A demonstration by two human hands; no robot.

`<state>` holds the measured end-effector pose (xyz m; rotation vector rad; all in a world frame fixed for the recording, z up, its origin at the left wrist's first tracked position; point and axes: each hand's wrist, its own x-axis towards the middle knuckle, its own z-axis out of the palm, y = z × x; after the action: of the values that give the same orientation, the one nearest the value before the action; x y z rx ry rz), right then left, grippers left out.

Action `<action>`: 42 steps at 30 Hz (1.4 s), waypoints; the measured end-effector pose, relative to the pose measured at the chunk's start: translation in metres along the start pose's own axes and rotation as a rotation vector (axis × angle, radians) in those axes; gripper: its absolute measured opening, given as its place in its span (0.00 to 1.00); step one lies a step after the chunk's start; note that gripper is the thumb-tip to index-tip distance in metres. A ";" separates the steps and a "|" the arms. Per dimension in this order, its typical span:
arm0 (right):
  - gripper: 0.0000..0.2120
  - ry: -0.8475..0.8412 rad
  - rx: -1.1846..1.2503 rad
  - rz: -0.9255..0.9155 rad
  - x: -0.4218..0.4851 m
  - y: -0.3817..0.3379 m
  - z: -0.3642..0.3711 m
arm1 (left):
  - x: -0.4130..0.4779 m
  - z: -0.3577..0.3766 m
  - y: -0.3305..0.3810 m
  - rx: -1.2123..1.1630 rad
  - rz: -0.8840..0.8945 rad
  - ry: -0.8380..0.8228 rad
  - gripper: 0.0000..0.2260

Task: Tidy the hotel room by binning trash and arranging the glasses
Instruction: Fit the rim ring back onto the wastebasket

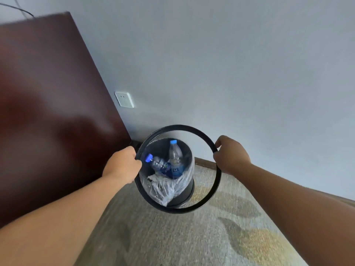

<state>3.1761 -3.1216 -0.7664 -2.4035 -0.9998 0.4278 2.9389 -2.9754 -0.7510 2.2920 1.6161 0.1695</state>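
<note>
2 bottles (173, 160) in bin (187, 191); ring (218, 177) above; cabinet (48, 102) left.

Both forearms cut off by lower frame edges. Fingertips of left hand (123, 162) and right hand (231, 153) hidden behind black ring (217, 181). Bin (189, 186) base partly masked by liner (169, 189). Bottle (175, 160) label text blurred.

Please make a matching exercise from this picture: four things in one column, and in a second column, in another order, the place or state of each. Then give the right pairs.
Things:
1. black ring
2. clear bin liner
3. bottle with the light blue cap
4. wall socket

Places or states:
A. on the grey wall, beside the dark wooden panel
B. gripped by the left hand and the right hand, above the bin
C. standing roughly upright inside the bin
D. draped over the bin's rim

Pairs: 1-B, 2-D, 3-C, 4-A
</note>
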 end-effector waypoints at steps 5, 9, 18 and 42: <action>0.10 -0.003 0.000 0.007 0.022 -0.026 0.023 | 0.032 0.000 -0.024 -0.006 -0.014 0.010 0.03; 0.11 -0.009 -0.034 0.048 0.043 -0.037 0.049 | 0.067 0.011 -0.045 0.005 0.007 -0.020 0.03; 0.12 -0.041 -0.084 0.156 0.089 -0.043 0.105 | 0.139 0.061 -0.073 0.016 0.066 -0.111 0.04; 0.10 -0.070 -0.196 0.215 0.109 -0.043 0.142 | 0.182 0.100 -0.092 0.009 0.111 -0.155 0.06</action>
<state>3.1607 -2.9701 -0.8701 -2.7026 -0.8497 0.5137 2.9482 -2.7978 -0.8927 2.3399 1.4174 0.0096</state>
